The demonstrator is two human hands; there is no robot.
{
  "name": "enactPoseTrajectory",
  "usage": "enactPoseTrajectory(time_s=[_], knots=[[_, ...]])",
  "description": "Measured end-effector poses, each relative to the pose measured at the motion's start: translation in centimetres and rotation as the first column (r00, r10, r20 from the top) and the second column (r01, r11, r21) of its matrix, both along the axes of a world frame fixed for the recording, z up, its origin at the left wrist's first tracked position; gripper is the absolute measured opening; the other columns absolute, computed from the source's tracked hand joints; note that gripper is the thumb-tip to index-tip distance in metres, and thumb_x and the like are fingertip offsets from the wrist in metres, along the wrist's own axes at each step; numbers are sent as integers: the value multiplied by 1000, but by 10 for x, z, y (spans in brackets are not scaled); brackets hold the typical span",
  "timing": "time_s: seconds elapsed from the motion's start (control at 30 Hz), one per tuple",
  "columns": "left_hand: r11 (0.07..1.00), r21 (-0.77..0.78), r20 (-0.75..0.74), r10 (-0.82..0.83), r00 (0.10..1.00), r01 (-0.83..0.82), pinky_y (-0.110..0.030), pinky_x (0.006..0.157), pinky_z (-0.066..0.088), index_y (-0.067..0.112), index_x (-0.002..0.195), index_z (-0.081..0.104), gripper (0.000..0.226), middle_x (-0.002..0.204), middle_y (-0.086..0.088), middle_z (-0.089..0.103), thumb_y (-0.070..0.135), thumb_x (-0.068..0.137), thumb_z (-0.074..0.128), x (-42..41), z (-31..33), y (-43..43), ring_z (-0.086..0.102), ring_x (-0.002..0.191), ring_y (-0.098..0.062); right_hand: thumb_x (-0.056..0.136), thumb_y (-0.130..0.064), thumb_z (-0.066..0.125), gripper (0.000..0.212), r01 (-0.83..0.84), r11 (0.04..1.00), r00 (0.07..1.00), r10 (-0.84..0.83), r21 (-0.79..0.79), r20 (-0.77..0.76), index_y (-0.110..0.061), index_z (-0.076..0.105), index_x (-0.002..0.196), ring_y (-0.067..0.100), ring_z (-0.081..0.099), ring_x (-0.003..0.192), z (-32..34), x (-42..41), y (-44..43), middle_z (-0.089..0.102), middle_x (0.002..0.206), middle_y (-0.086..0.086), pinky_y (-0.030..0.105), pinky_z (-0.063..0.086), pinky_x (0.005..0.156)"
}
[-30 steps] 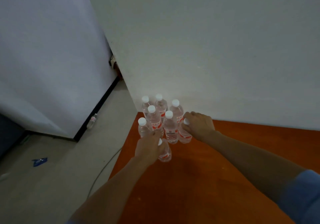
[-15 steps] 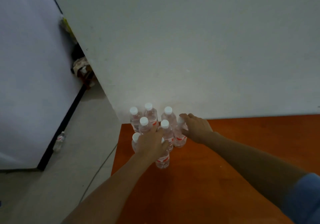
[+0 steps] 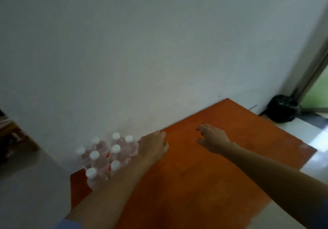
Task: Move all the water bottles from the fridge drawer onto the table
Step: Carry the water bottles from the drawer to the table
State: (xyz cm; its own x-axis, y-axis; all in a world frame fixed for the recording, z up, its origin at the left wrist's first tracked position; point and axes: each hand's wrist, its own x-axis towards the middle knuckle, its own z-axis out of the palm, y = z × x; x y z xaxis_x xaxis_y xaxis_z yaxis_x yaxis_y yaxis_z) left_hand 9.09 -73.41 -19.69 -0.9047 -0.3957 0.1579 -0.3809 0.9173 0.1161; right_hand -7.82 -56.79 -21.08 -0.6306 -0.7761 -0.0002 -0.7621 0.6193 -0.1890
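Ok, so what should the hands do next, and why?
Probably draw both back and go check the fridge drawer for more. The left hand and right hand hold nothing, and the water bottles stand upright, bunched at the corner of the table. The drawer is out of view, so whether any remain cannot be told.

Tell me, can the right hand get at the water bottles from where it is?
Probably not directly. The right hand hovers over the table, and the left hand and forearm lie between it and the water bottles; it would have to reach across.
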Motion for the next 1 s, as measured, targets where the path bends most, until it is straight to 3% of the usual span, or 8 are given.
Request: enactPoseTrajectory(time_s=[0.2, 0.43, 0.6, 0.77, 0.83, 1.0], knots=[[968, -52, 27, -243, 970, 244, -36, 73, 47, 18, 102, 57, 24, 102, -5, 62, 38, 92, 48, -87, 14, 120, 63, 94, -28, 94, -40, 54, 42, 278, 961, 961, -278, -8, 4, -24, 49, 133, 16, 60, 98, 11, -31, 163, 59, 120, -2, 29, 51, 77], [866, 50, 28, -498, 867, 497, -36, 75, 53, 18, 97, 58, 19, 94, -2, 62, 35, 93, 50, -176, 4, 326, 61, 82, -21, 93, -39, 56, 40, 531, 847, 847, -531, -9, -6, -24, 51, 130, 16, 61, 100, 22, -46, 390, 60, 120, -3, 24, 44, 75], [771, 124, 37, -633, 773, 625, -37, 71, 55, 21, 85, 55, 16, 80, 2, 58, 35, 91, 52, -226, -5, 473, 59, 71, -16, 90, -41, 56, 42, 707, 707, 707, -706, -28, 33, -27, 51, 129, 18, 61, 100, 21, -59, 549, 63, 117, -3, 31, 49, 81], [653, 54, 57, -757, 651, 755, -31, 66, 48, 17, 98, 59, 23, 90, 0, 62, 37, 93, 48, -284, -9, 579, 57, 77, -17, 89, -40, 58, 42, 819, 569, 572, -820, -72, 28, -27, 54, 129, 18, 60, 102, 10, -80, 660, 64, 115, -3, 27, 40, 72], [606, 48, 70, -795, 602, 794, -30, 64, 42, 16, 99, 58, 22, 92, -1, 62, 36, 94, 47, -313, -13, 618, 55, 77, -17, 88, -41, 57, 43, 856, 513, 515, -856, -60, 31, -28, 54, 129, 17, 61, 101, 3, -92, 694, 64, 115, -4, 29, 44, 75], [487, 33, 81, -872, 483, 873, -33, 70, 44, 17, 99, 58, 24, 95, -2, 63, 37, 92, 47, -405, -21, 716, 59, 85, -24, 87, -43, 56, 42, 926, 376, 378, -925, -40, 29, -29, 53, 127, 17, 61, 102, -9, -145, 782, 64, 115, -5, 32, 49, 80]])
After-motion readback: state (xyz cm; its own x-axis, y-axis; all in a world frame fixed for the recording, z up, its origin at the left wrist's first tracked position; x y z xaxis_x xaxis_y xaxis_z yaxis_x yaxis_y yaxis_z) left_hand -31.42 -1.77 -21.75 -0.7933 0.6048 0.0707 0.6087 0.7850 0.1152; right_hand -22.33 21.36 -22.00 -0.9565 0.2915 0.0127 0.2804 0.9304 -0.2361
